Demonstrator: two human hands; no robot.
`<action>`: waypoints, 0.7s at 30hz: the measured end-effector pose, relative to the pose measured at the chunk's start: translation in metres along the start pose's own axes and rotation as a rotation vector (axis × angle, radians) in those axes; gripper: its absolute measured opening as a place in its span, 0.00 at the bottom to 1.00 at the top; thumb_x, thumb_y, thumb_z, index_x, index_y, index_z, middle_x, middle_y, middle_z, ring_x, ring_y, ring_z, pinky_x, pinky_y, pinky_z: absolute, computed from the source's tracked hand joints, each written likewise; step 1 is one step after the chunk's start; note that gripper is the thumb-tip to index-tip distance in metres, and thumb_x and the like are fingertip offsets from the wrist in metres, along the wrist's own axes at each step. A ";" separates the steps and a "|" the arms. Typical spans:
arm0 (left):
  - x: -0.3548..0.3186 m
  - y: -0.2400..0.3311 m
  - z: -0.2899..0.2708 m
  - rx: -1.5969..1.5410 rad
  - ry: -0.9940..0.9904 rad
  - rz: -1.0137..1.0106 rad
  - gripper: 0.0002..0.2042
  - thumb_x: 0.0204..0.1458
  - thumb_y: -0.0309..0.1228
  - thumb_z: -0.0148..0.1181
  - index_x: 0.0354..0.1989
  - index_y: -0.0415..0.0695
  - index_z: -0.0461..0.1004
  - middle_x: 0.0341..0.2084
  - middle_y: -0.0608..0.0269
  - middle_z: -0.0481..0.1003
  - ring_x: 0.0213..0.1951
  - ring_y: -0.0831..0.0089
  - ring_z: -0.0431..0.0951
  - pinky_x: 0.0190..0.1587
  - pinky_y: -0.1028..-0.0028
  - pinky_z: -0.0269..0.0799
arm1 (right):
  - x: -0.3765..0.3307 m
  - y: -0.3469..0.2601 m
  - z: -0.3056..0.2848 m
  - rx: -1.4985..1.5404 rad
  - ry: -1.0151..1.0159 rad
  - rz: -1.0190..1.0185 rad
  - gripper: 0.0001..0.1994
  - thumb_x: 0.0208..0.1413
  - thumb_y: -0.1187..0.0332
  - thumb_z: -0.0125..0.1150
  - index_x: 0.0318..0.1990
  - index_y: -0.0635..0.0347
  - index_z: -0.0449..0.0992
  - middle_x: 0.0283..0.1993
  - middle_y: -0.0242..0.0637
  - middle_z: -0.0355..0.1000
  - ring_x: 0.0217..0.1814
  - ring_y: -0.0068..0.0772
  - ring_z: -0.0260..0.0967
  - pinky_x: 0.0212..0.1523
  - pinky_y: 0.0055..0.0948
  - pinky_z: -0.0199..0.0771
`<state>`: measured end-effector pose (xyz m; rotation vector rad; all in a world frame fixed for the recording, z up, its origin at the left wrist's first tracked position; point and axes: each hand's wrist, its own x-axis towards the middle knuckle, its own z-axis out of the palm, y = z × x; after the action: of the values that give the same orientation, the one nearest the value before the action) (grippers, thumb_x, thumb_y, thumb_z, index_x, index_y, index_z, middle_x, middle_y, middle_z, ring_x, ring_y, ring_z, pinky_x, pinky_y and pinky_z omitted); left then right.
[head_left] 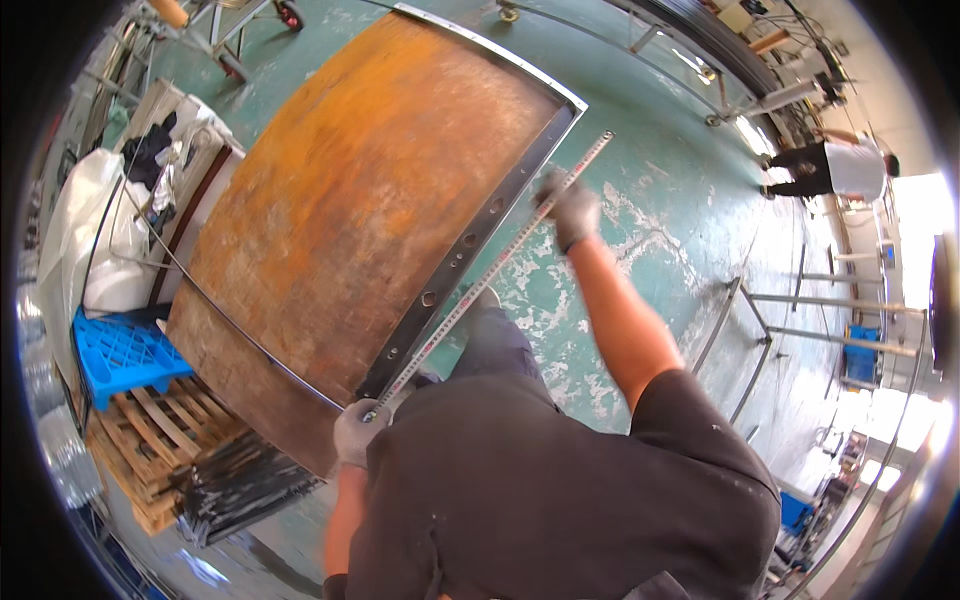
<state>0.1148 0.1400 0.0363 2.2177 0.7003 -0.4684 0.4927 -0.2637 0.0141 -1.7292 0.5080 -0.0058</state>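
A white measuring tape point(485, 270) with dark and red markings stretches diagonally along the near right edge of a rusty, brown-orange metal sheet point(350, 190). My left hand point(360, 432), in a pale glove, is closed around the tape's lower end at the sheet's near corner. Farther up, my gloved right hand point(572, 208) grips the tape a little below its far end; motion blurs this hand. Beside the tape, a dark steel edge strip point(430, 296) with several holes borders the sheet. A thin dark strip point(262, 352) lies across the sheet toward my left hand.
At the left, a blue plastic pallet point(125, 350) rests by wooden pallets point(160, 440). Plastic-wrapped goods point(110, 230) stand behind. Metal frames point(770, 325) stand at the right on the worn green floor point(650, 230). Another person point(840, 170) stands at the far right.
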 end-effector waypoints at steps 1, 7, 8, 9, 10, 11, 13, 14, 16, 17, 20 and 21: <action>0.009 -0.003 0.004 -0.004 0.005 0.016 0.17 0.54 0.44 0.76 0.44 0.43 0.90 0.37 0.47 0.87 0.45 0.51 0.89 0.51 0.57 0.83 | -0.050 0.021 0.023 -0.238 -0.076 0.069 0.20 0.73 0.55 0.67 0.51 0.68 0.83 0.39 0.45 0.85 0.37 0.37 0.85 0.39 0.41 0.85; 0.025 0.011 -0.014 0.005 -0.109 0.064 0.16 0.57 0.45 0.74 0.43 0.45 0.89 0.36 0.45 0.87 0.42 0.49 0.89 0.48 0.56 0.83 | -0.249 -0.001 0.090 -0.214 -0.377 0.327 0.23 0.74 0.50 0.65 0.43 0.65 0.88 0.30 0.44 0.85 0.31 0.32 0.84 0.39 0.40 0.85; 0.021 0.014 -0.020 0.002 -0.125 0.062 0.17 0.58 0.45 0.74 0.43 0.44 0.89 0.36 0.45 0.87 0.41 0.49 0.89 0.48 0.57 0.83 | -0.246 -0.004 0.091 -0.283 -0.260 0.261 0.23 0.74 0.50 0.66 0.43 0.66 0.88 0.30 0.43 0.85 0.30 0.32 0.84 0.38 0.39 0.84; 0.020 0.019 -0.028 0.004 -0.138 0.059 0.17 0.58 0.46 0.74 0.43 0.44 0.89 0.36 0.45 0.87 0.41 0.48 0.89 0.48 0.58 0.82 | -0.237 -0.010 0.095 -0.345 -0.144 0.196 0.22 0.74 0.50 0.66 0.43 0.66 0.88 0.29 0.43 0.85 0.30 0.32 0.84 0.37 0.39 0.83; 0.018 0.023 -0.038 0.008 -0.134 0.047 0.18 0.59 0.46 0.73 0.43 0.43 0.89 0.36 0.45 0.87 0.41 0.49 0.89 0.48 0.58 0.82 | -0.191 0.037 0.089 -0.303 -0.175 0.142 0.19 0.74 0.54 0.66 0.48 0.64 0.89 0.33 0.44 0.86 0.36 0.33 0.85 0.38 0.39 0.83; 0.016 0.019 -0.045 0.005 -0.125 0.022 0.18 0.60 0.47 0.72 0.43 0.41 0.88 0.35 0.45 0.87 0.40 0.50 0.89 0.48 0.59 0.82 | -0.176 0.006 0.083 -0.163 -0.180 0.291 0.18 0.74 0.55 0.66 0.48 0.63 0.90 0.32 0.43 0.86 0.32 0.32 0.84 0.34 0.37 0.83; 0.013 0.004 -0.057 0.011 -0.124 0.003 0.19 0.62 0.46 0.70 0.42 0.40 0.88 0.34 0.45 0.86 0.40 0.51 0.89 0.47 0.59 0.82 | -0.125 0.007 0.072 -0.059 -0.110 0.228 0.21 0.75 0.53 0.65 0.45 0.67 0.88 0.31 0.42 0.86 0.29 0.32 0.83 0.30 0.35 0.82; 0.012 -0.012 -0.065 0.009 -0.121 0.000 0.19 0.63 0.46 0.69 0.41 0.39 0.88 0.34 0.44 0.86 0.39 0.52 0.89 0.46 0.58 0.82 | -0.096 0.010 0.067 -0.157 -0.081 0.245 0.20 0.75 0.55 0.64 0.45 0.67 0.88 0.30 0.42 0.85 0.27 0.33 0.83 0.28 0.35 0.81; 0.009 -0.061 -0.077 0.015 -0.099 -0.027 0.18 0.64 0.44 0.66 0.40 0.37 0.87 0.31 0.46 0.86 0.37 0.56 0.89 0.43 0.58 0.81 | -0.056 0.014 0.065 -0.149 -0.025 0.192 0.25 0.73 0.51 0.66 0.36 0.69 0.87 0.27 0.45 0.83 0.27 0.38 0.83 0.32 0.41 0.81; 0.005 -0.097 -0.078 0.018 -0.075 -0.058 0.18 0.64 0.43 0.65 0.38 0.37 0.87 0.30 0.47 0.85 0.36 0.58 0.88 0.42 0.58 0.81 | -0.038 0.016 0.070 -0.186 -0.010 0.178 0.25 0.72 0.50 0.67 0.36 0.69 0.86 0.27 0.47 0.82 0.27 0.40 0.83 0.34 0.43 0.81; -0.017 -0.082 -0.101 0.005 -0.129 -0.208 0.17 0.64 0.39 0.63 0.35 0.35 0.86 0.26 0.53 0.84 0.34 0.64 0.86 0.40 0.59 0.79 | -0.017 0.002 0.072 -0.211 0.062 0.222 0.25 0.72 0.49 0.68 0.40 0.68 0.89 0.33 0.51 0.85 0.33 0.44 0.85 0.42 0.44 0.83; -0.027 -0.068 -0.111 -0.003 -0.159 -0.274 0.17 0.64 0.37 0.62 0.33 0.34 0.85 0.25 0.56 0.84 0.33 0.66 0.85 0.39 0.60 0.79 | -0.010 0.004 0.074 -0.225 0.059 0.228 0.25 0.71 0.49 0.69 0.41 0.68 0.89 0.35 0.51 0.85 0.35 0.45 0.85 0.44 0.44 0.83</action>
<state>0.0646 0.2531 0.0854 2.0627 0.9214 -0.7699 0.5031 -0.1919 -0.0040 -1.8845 0.7714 0.1690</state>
